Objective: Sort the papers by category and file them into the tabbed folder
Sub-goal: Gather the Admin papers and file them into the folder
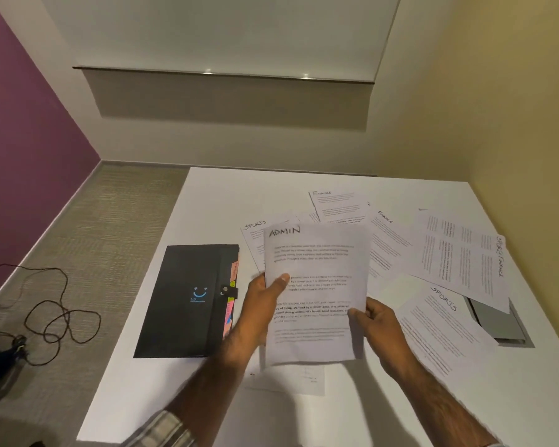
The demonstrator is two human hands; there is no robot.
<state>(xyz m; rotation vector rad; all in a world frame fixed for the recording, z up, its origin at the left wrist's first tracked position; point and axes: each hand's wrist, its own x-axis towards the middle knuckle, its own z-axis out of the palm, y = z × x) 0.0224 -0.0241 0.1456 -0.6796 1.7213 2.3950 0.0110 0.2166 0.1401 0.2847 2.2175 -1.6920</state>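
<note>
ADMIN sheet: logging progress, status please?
Left hand and right hand grip ADMIN sheet, lifted. Black tabbed folder closed, clasp shut. Other sheets loose on table.

I observed that the ADMIN sheet (317, 295) was thin, matt white paper with black print, as were the loose sheets (439, 330) spread on the table. The table top (207, 204) appeared smooth, matt and white. The folder (184, 301) had a matt black cover with a fine texture, a small shiny metal snap (225, 289) on its strap, and coloured paper tabs (229, 312) along its edge. The floor (104, 227) looked like rough woven carpet. The sleeve (165, 430) was checked cloth.
</note>
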